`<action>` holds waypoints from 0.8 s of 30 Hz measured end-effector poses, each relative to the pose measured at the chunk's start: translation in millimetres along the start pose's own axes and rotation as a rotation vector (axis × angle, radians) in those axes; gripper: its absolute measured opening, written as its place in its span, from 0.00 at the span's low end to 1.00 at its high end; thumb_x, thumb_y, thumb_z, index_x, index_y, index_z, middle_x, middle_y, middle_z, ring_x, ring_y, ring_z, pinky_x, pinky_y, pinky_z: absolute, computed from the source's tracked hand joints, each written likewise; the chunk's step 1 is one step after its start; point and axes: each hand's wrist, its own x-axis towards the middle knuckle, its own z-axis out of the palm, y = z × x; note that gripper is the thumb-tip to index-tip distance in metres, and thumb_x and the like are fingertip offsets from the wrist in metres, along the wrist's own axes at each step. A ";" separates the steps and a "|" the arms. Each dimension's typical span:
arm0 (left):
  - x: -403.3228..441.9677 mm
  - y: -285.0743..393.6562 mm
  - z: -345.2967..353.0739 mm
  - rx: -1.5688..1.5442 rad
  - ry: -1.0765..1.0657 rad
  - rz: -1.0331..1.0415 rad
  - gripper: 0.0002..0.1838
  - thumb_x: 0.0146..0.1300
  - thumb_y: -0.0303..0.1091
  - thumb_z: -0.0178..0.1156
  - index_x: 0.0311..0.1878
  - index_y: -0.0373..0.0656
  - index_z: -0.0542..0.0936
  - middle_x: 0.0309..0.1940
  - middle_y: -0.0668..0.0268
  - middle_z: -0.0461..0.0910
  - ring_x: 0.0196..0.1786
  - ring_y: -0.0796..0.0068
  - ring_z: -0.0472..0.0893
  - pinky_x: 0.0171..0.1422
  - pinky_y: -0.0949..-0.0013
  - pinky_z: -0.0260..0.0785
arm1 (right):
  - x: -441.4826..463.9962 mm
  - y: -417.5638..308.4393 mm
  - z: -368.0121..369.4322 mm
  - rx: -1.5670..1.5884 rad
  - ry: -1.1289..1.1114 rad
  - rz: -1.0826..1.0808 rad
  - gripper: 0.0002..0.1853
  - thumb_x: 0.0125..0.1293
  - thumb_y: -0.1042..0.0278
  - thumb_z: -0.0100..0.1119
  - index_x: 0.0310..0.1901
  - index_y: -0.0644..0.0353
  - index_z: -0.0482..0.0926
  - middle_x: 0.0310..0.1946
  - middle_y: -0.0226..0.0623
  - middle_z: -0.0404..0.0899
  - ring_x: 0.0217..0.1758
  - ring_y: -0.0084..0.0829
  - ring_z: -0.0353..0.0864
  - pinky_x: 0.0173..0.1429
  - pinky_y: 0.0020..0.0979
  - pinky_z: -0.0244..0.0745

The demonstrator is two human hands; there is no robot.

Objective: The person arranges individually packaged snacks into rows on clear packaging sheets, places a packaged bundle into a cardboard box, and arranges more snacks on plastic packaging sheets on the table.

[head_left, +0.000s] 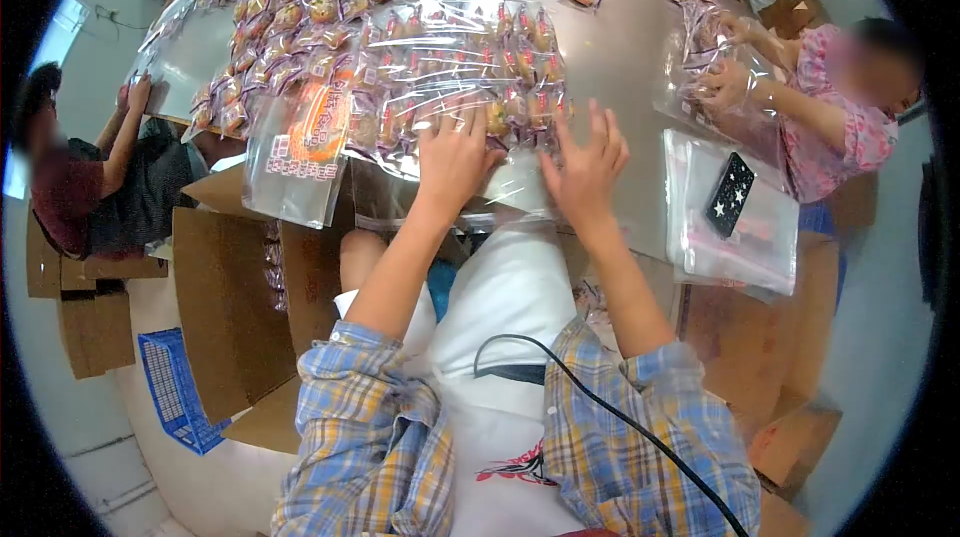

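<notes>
A large clear plastic bag point(450, 57) lies flat on the metal table in front of me, with rows of small wrapped snacks inside. My left hand point(452, 165) rests on the bag's near part, fingers stretched out over the plastic. Beside the bag's lower right corner is my right hand point(588, 162), its fingers spread; whether it touches the film I cannot tell. The bag's loose near end point(515, 187) hangs toward the table edge between my wrists. Just left of it lies a flat clear bag with orange print point(310, 142).
Many wrapped snacks point(300, 7) cover the table's far and left parts. At right, a black phone-like thing with white stars point(730, 194) sits on stacked clear bags point(685, 237). An open carton point(225, 307) and a blue basket point(175, 392) stand lower left. Other people work around the table.
</notes>
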 end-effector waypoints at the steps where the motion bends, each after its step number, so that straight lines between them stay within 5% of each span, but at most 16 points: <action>1: 0.6 4.1 -0.7 0.011 -0.020 -0.028 0.44 0.53 0.56 0.77 0.69 0.40 0.79 0.67 0.60 0.80 0.72 0.59 0.75 0.81 0.39 0.56 | 3.6 1.8 -1.1 -0.004 0.006 -0.005 0.33 0.60 0.50 0.74 0.66 0.52 0.82 0.73 0.43 0.72 0.78 0.48 0.64 0.77 0.58 0.58; 4: 2.7 13.3 5.5 0.044 0.002 -0.086 0.38 0.54 0.54 0.77 0.65 0.43 0.82 0.66 0.62 0.80 0.70 0.60 0.76 0.81 0.41 0.55 | 0.4 0.5 14.4 -0.014 -0.142 -0.014 0.35 0.61 0.46 0.74 0.69 0.50 0.80 0.74 0.44 0.71 0.79 0.51 0.64 0.80 0.60 0.54; 7: 6.4 14.0 12.6 0.060 0.080 -0.078 0.35 0.54 0.52 0.76 0.63 0.44 0.82 0.61 0.65 0.82 0.69 0.60 0.76 0.78 0.40 0.57 | -6.5 9.1 33.0 0.096 -0.061 -0.127 0.37 0.62 0.45 0.73 0.72 0.47 0.77 0.77 0.46 0.69 0.81 0.54 0.62 0.81 0.68 0.50; 13: 6.2 16.0 15.0 0.152 0.076 -0.063 0.26 0.60 0.41 0.70 0.62 0.46 0.82 0.61 0.66 0.82 0.69 0.59 0.76 0.76 0.39 0.58 | 8.5 -13.3 24.2 0.032 -0.111 0.061 0.34 0.63 0.47 0.72 0.72 0.42 0.78 0.78 0.43 0.68 0.85 0.54 0.56 0.78 0.82 0.39; 16: 6.6 18.8 11.7 0.168 0.017 -0.076 0.26 0.62 0.35 0.67 0.64 0.45 0.80 0.65 0.65 0.81 0.71 0.59 0.75 0.75 0.39 0.58 | 23.0 -15.6 23.3 0.070 -0.185 -0.034 0.31 0.65 0.50 0.70 0.71 0.38 0.79 0.78 0.41 0.69 0.84 0.53 0.60 0.79 0.81 0.42; 24: 5.2 9.8 22.0 0.175 0.064 -0.076 0.31 0.58 0.40 0.70 0.67 0.46 0.80 0.71 0.61 0.79 0.71 0.61 0.77 0.75 0.43 0.58 | 17.9 -4.8 52.2 0.072 -0.099 -0.039 0.25 0.68 0.55 0.69 0.67 0.36 0.82 0.75 0.39 0.72 0.79 0.51 0.66 0.78 0.74 0.54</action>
